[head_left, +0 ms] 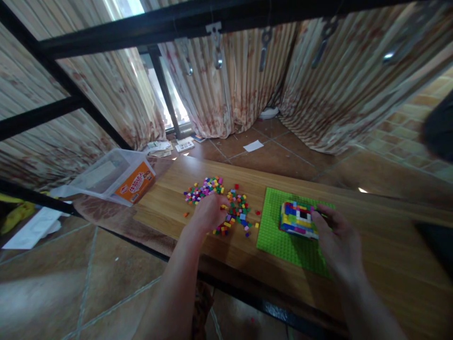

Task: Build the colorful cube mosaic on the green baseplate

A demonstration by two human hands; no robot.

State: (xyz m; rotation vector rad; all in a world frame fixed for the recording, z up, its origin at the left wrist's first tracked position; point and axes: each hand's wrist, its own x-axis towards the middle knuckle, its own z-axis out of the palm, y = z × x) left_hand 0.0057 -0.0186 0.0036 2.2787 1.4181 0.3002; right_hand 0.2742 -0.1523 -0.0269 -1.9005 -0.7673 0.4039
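A green baseplate [283, 243] lies on the wooden table [389, 245]. On it stands a small multicoloured brick structure [296, 219]. My right hand [334, 241] rests against the structure's right side, fingers curled around its edge. Several small loose bricks [226, 200] in many colours are scattered to the left of the plate. My left hand [209, 212] is down in that pile with its fingers curled together over the bricks; what they pinch is hidden.
A clear plastic box [113, 177] with an orange label lies tipped at the table's far left. Black metal bars [141, 33] cross overhead and at left. Curtains hang behind, papers [170, 146] lie on the tiled floor.
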